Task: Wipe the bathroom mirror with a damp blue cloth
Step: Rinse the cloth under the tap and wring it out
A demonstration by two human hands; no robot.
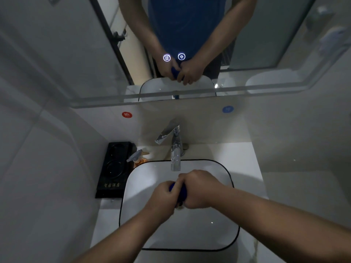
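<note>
Cloth: the blue cloth (181, 190) is bunched into a tight roll between both hands, held over the white sink basin (190, 230), just below the spout of the chrome faucet (175, 149).
Left hand: the left hand (163, 196) is fisted around the near end of the cloth, fingers curled tight on it.
Right hand: the right hand (199, 188) clamps the other end, its fingers wrapped over the roll and pressed together; the two hands touch.
Mirror: the mirror (76, 54) hangs on the wall above the faucet and reflects both hands gripping the cloth; two lit round icons (174, 57) glow near its lower edge.
Counter: on the counter (239, 154), left of the basin, lies a black tray (114, 168), with an orange pump bottle (139, 158) just beside it.
Wall: a red sticker (126, 114) and a blue sticker (228, 109) sit under the mirror.
</note>
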